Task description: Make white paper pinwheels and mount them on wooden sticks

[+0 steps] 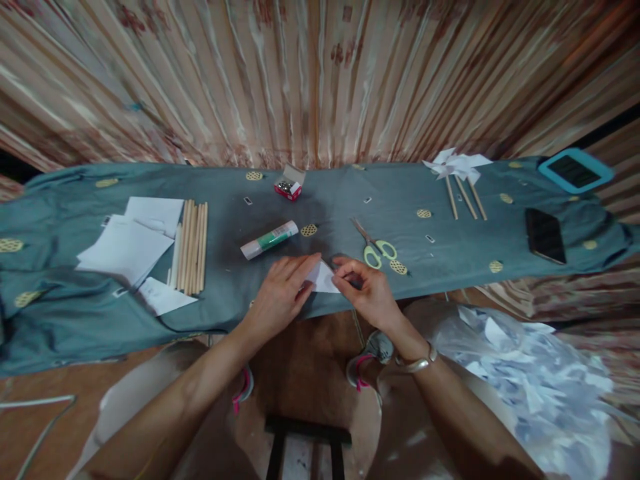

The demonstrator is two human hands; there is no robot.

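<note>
A small piece of white paper (326, 280) is held between two hands at the centre of the frame, near the front edge of the green cloth (225, 200). Its left side is covered by the left hand (280, 293), whose fingers are extended and laid close together, with the thumb set lower down. At its right side the fingers of the right hand (369, 290) are curled, thumb and forefinger brought to the edge; whether the paper is truly pinched there cannot be told. A glue stick (269, 240) is lying just above the left hand, and scissors (369, 239) are lying open just above the right, with a small red box (289, 190) in the upper middle. Wooden sticks (193, 247) and loose white sheets (125, 247) are seen at the left, paper pinwheels (456, 164) at the upper right. A crooked crease could be caused if the paper were pressed while its edges were out of line, and it could slip over the front edge if let go (the cloth looks smooth and slightly rucked). The scissors could be nudged by the right knuckles, being so near, and the glue stick could be rolled by a brush of the left fingers.
</note>
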